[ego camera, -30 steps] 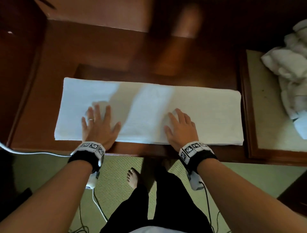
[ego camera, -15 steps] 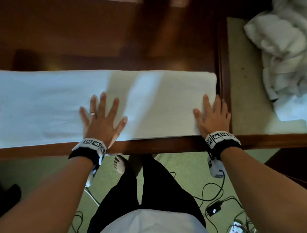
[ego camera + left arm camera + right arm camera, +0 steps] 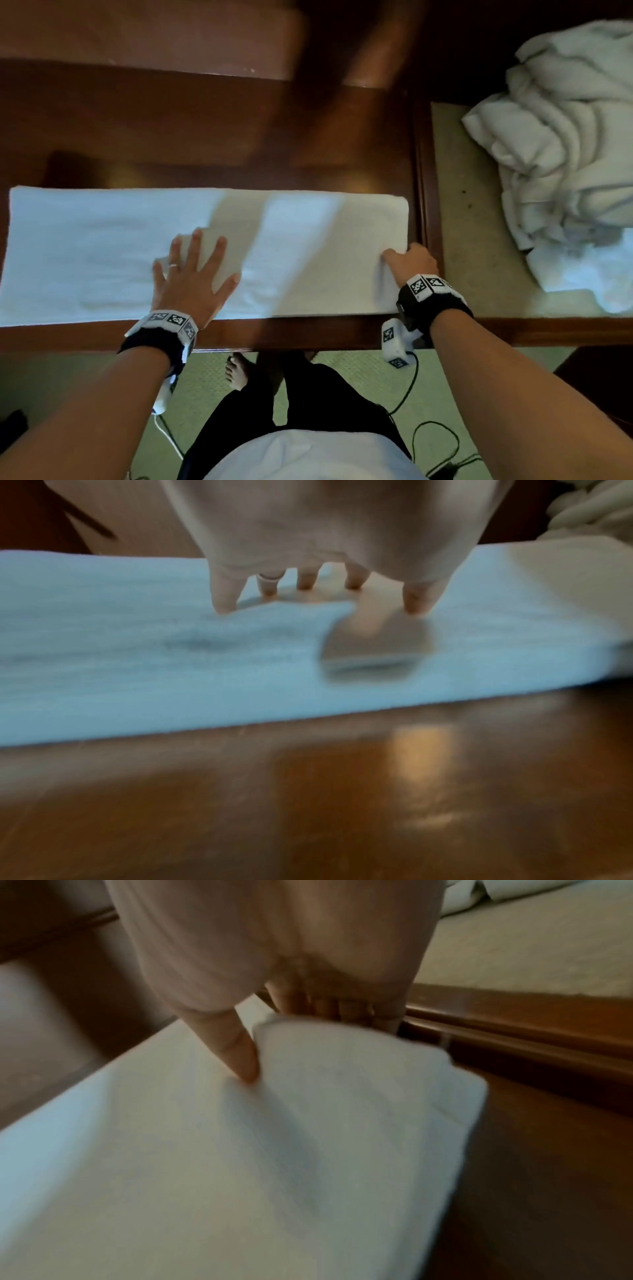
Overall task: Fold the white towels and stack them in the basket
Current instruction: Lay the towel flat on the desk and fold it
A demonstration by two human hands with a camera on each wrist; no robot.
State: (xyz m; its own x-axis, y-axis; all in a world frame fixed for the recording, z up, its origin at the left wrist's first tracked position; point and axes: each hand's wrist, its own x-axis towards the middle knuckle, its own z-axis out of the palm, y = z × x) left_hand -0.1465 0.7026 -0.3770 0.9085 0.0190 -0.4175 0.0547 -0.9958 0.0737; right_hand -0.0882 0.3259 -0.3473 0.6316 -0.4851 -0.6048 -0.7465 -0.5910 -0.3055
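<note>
Surface: a dark, glossy wooden table [image 3: 205, 137] carries the work; warm light glints off the bare wood in front of the left wrist camera.
Room: green patterned carpet [image 3: 205, 383] lies under the table's near edge, with cables [image 3: 411, 387] trailing across it. The person stands there in dark trousers, one bare foot [image 3: 236, 371] showing.
Side surface: just past the right hand, beyond a raised wooden edge, is a tan padded surface [image 3: 476, 219].
Towel pile: a crumpled heap of white towels [image 3: 565, 144] sits on that tan surface, well apart from both hands, off to the right.
Folded towel: a long white towel [image 3: 102, 253], folded into a flat strip, lies along the table's near edge under both hands.
Left hand: the left hand [image 3: 191, 277] lies palm-down on the towel's middle, fingers [image 3: 224, 596] straight and spread, pressing the cloth flat and closing round nothing. A ring shows on one finger.
Right hand: the right hand [image 3: 412, 262] is at the towel's right end; its thumb [image 3: 236, 1053] presses on top while the other fingers curl under the end, pinching the cloth. The end is lifted slightly off the wood there.
Wristbands: each wrist wears a black band with printed square markers and a small white camera unit.
Basket: not visible in any view.
</note>
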